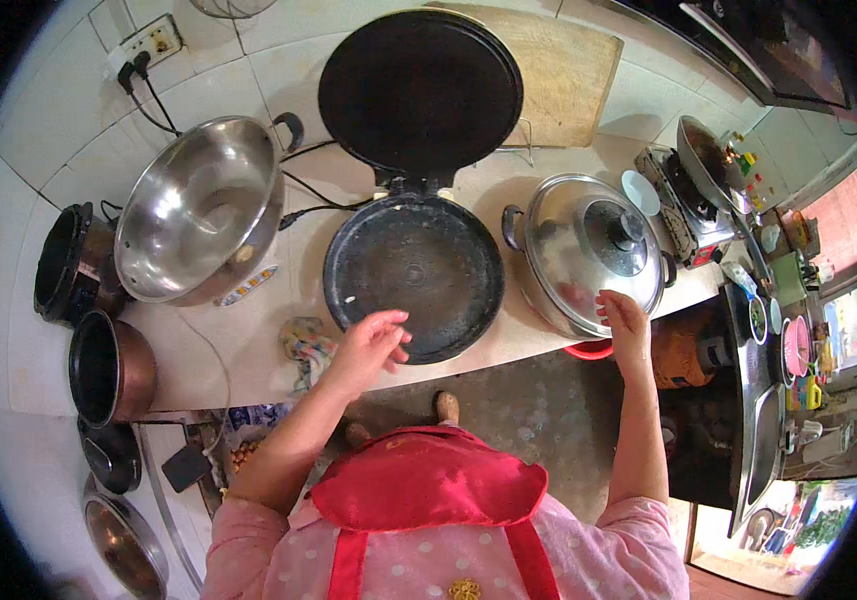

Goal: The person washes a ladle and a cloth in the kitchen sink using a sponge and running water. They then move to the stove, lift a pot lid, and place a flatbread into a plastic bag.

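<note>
An electric griddle stands open on the counter, its round black lid (421,90) raised and its dark lower plate (413,270) facing up. A small white bit lies on the plate's left part. My left hand (376,349) hovers at the plate's lower left edge, fingers loosely curled and apart, holding nothing. To the right stands a steel pot with a domed metal lid (578,217) that has a glass centre and a black knob. Near the lid's lower right rim is my right hand (623,315), empty, fingers slightly bent; whether it touches the lid I cannot tell.
A large steel wok (196,202) tilts at the left, beside dark pots (113,367). A crumpled cloth (308,345) lies left of the griddle. Cables run behind it, near a wooden board (556,75). At right are a white bowl (640,193) and a gas stove (672,206).
</note>
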